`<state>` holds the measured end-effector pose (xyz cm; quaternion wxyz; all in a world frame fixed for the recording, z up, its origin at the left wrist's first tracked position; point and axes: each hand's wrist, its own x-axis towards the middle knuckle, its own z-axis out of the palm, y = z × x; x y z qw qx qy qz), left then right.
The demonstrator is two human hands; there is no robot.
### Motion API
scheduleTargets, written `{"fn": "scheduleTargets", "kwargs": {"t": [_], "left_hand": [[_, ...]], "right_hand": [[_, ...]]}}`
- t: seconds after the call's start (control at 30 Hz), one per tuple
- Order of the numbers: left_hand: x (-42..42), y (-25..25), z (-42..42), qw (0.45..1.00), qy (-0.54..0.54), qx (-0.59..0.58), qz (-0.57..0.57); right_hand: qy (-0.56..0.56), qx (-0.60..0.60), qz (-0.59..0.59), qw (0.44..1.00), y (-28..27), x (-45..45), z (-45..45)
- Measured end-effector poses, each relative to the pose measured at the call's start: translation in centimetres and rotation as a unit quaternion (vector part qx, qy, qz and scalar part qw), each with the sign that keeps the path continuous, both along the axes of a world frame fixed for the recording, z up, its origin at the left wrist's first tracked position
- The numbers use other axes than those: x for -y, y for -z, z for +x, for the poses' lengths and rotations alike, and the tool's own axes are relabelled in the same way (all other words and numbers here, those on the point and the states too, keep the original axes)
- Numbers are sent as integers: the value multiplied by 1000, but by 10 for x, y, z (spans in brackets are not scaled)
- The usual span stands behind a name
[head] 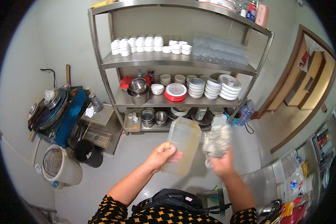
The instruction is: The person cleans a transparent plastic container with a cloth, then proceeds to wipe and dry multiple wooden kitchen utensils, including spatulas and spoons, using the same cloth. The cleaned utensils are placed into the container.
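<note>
My left hand [163, 155] grips a translucent plastic container [187, 140] by its side wall, thumb on one face and fingers showing through the plastic. The container is tilted up on its side in front of me, above the floor. Just to its right, my right hand [223, 163] holds a bunched, greyish-white cloth [217, 140]. Both the cloth and that hand are blurred. A small gap separates the cloth from the container.
Ahead stands a steel shelf rack [176, 60] with white cups, bowls, plates and metal pots. At left are a white bucket [75, 170], a black bin [92, 156] and a blue crate [75, 112]. A steel table [259, 182] with containers is at right, near a doorway [277, 134].
</note>
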<state>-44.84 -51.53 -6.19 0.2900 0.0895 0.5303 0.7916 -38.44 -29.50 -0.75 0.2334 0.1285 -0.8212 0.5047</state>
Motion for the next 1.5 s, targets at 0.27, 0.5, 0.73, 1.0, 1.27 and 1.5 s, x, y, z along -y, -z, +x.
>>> {"fn": "scheduleTargets", "kwargs": {"t": [0.27, 0.5, 0.73, 1.0, 1.27, 1.5], "left_hand": [[-57, 16, 0, 981, -122, 10, 153], [-60, 14, -9, 986, -99, -115, 69], [-63, 19, 2, 990, -107, -72, 51], [-42, 14, -17, 978, -117, 97, 142], [-48, 11, -19, 961, -111, 124, 221], [-49, 3, -12, 925, -87, 172, 326]], "right_hand": [[107, -98, 462, 875, 41, 32, -15], [194, -33, 465, 863, -3, 31, -32], [88, -75, 471, 875, -12, 33, -34], [-40, -145, 511, 846, 41, 32, 14], [88, -170, 455, 870, 54, 36, 15], [135, -181, 281, 933, 68, 37, 12]]}}
